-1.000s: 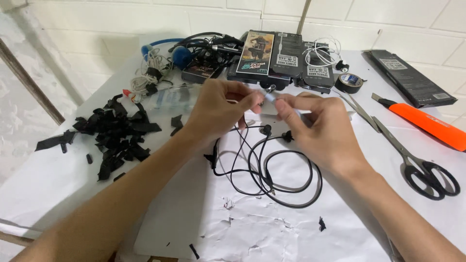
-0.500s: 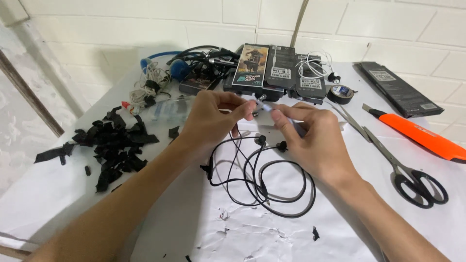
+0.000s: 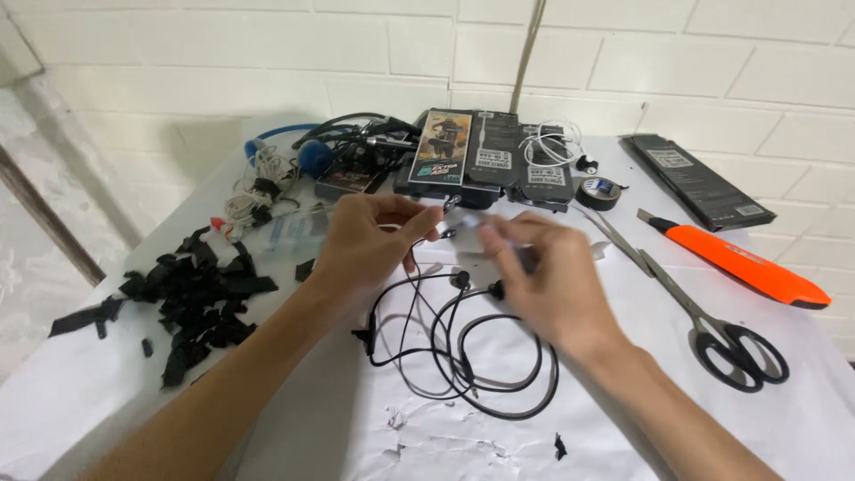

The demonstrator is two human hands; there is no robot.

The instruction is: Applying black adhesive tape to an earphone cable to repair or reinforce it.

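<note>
While both hands hover over the white table [image 3: 802, 419], the left hand [image 3: 361, 245] pinches the thin black earphone cable [image 3: 463, 356] between thumb and forefinger. Right hand [image 3: 543, 281] is motion-blurred, fingers curled; its grip cannot be told. Cable coils lie beneath, scissors [image 3: 704, 316] to the right, black scraps [image 3: 191, 298] left.

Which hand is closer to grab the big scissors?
Probably the right hand. The scissors lie on its side of the table with nothing between them. The left hand is farther away and pinches the black earphone cable.
</note>
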